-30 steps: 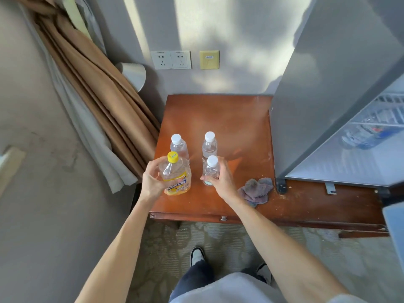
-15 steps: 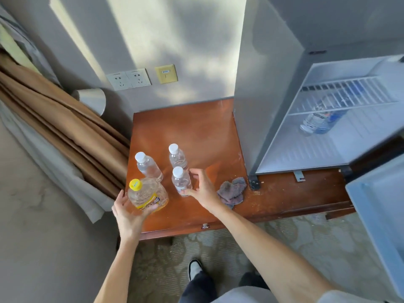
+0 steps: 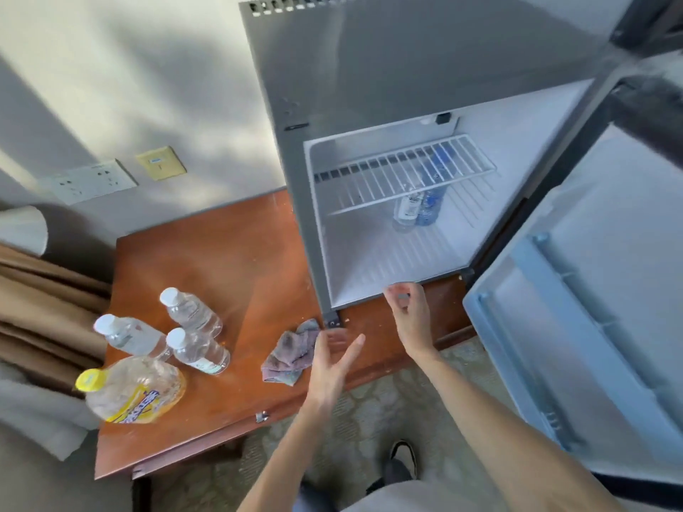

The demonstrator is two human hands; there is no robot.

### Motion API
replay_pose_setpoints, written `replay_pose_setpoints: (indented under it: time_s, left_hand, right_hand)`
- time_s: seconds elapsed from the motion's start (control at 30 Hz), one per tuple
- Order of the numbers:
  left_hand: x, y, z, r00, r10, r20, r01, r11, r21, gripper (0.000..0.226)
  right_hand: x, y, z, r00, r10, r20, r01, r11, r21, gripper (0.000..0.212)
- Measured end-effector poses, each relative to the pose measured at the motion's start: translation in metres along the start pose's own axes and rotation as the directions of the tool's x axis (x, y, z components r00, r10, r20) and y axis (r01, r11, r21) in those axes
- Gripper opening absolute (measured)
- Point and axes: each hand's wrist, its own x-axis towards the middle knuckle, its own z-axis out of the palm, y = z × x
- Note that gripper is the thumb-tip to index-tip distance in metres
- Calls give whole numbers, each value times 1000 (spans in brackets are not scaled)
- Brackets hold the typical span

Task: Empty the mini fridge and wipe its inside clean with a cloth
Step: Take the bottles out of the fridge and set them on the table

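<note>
Both my hands are empty. My left hand [image 3: 329, 360] is spread flat, fingers wide, above the front edge of the wooden table [image 3: 229, 253], just right of the crumpled grey cloth [image 3: 292, 351]. My right hand [image 3: 408, 312] hangs at the bottom front lip of the mini fridge [image 3: 369, 86], fingers loosely curled around nothing.

The fridge door [image 3: 576, 327] stands swung wide to my right, so the opening faces me unblocked. Inside, a white wire shelf [image 3: 403, 171] spans the upper part and carries nothing. Below it, toward the back of the floor, stand two bottles [image 3: 419, 206], one clear, one blue; their labels are too blurred to read. The floor in front of them is bare.

On the table's left half stand three small water bottles [image 3: 192, 312] with white caps, close together, and a bigger yellow-capped bottle [image 3: 136, 389] near the front left corner. Its yellow label carries blue lettering I cannot make out. Bare wood lies between the bottles and the fridge.
</note>
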Motion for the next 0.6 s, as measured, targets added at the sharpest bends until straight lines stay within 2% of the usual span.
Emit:
replay_pose_setpoints:
  time_s: [0.13, 0.23, 0.33, 0.47, 0.6]
  left_hand:
    - [87, 65, 62, 978, 202, 57, -208, 971, 118, 55]
    - [149, 109, 102, 959, 278, 48, -282, 948, 148, 62]
    - [196, 136, 133, 969, 245, 15, -245, 959, 140, 80]
    - [249, 142, 156, 970, 237, -54, -222, 954, 201, 104]
    - [279, 139, 168, 976, 212, -41, -195, 947, 257, 103]
  right_hand:
    - [41, 7, -45, 992, 39, -118, -29, 996, 86, 25]
    - [61, 10, -59, 986, 47, -159, -25, 990, 138, 34]
    - [78, 8, -65, 987, 73, -143, -45, 981, 187, 28]
    - [101, 7, -67, 990, 96, -101, -75, 978, 194, 36]
    - [122, 7, -66, 987, 126, -103, -100, 967, 233, 39]
